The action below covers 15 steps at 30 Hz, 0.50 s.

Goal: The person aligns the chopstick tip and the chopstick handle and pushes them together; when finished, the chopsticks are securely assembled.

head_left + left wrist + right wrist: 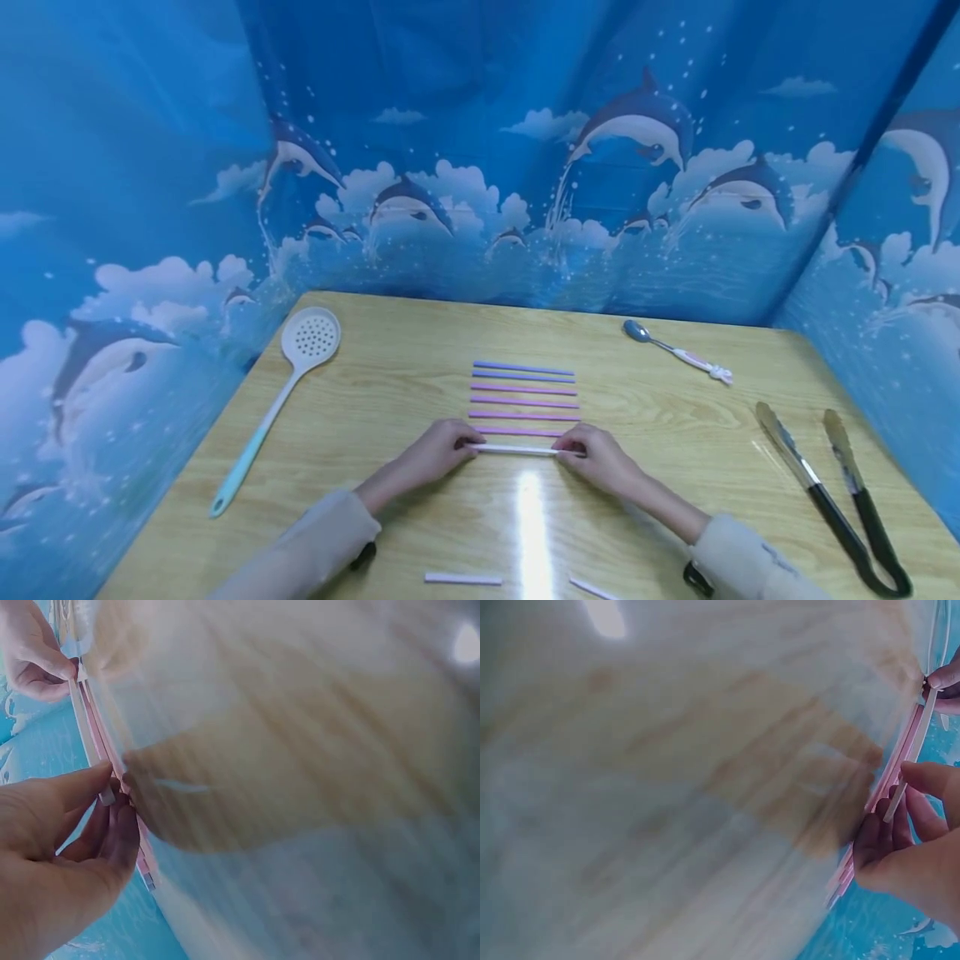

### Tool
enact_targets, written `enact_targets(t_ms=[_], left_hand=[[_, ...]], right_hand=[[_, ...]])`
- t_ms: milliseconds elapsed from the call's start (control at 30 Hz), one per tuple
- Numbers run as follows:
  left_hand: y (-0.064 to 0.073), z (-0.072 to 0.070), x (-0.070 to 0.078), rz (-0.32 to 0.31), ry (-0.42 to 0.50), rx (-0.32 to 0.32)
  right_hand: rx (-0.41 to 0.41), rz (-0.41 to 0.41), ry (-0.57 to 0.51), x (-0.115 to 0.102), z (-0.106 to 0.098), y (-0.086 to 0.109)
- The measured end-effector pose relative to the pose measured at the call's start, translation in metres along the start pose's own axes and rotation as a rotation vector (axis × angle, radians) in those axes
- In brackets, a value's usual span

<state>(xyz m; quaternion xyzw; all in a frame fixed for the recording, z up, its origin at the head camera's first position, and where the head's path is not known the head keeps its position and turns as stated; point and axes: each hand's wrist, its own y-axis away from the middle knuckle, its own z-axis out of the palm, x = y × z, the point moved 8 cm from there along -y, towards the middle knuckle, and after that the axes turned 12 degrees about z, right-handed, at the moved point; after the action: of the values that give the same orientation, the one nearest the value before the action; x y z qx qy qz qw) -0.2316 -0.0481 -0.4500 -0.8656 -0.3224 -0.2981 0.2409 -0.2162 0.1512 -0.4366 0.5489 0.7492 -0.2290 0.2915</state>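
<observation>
A thin white stick [516, 449] lies crosswise between my two hands, just in front of a row of sticks. My left hand [442, 451] pinches its left end between thumb and fingers. At its right end, my right hand [597, 455] pinches it the same way. Both wrist views show the stick held near its tips, close to the table. The row beyond has several pink sticks [524, 402] and, farthest off, two blue-violet sticks [522, 375], all roughly parallel. Whether the held stick touches the table I cannot tell.
At the left lies a skimmer [311, 337] with a pale blue handle. A spoon [678, 352] lies at the back right, and spread tongs [840, 500] at the right. Near the front are a pale stick [462, 578] and another pale stick [592, 589]. Dolphin-printed curtains surround the wooden table [390, 367].
</observation>
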Motion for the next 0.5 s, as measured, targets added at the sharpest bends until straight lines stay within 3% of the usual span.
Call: enact_targets(t_ms=[133, 500], left_hand=[[-0.0022, 0.0007, -0.0028, -0.046, 0.008, 0.001], [-0.007, 0.0024, -0.0065, -0.068, -0.015, 0.003]], right_hand=[[0.011, -0.012, 0.023, 0.001, 0.0015, -0.0017], [0.049, -0.026, 0.051, 0.0036, 0.0015, -0.0035]])
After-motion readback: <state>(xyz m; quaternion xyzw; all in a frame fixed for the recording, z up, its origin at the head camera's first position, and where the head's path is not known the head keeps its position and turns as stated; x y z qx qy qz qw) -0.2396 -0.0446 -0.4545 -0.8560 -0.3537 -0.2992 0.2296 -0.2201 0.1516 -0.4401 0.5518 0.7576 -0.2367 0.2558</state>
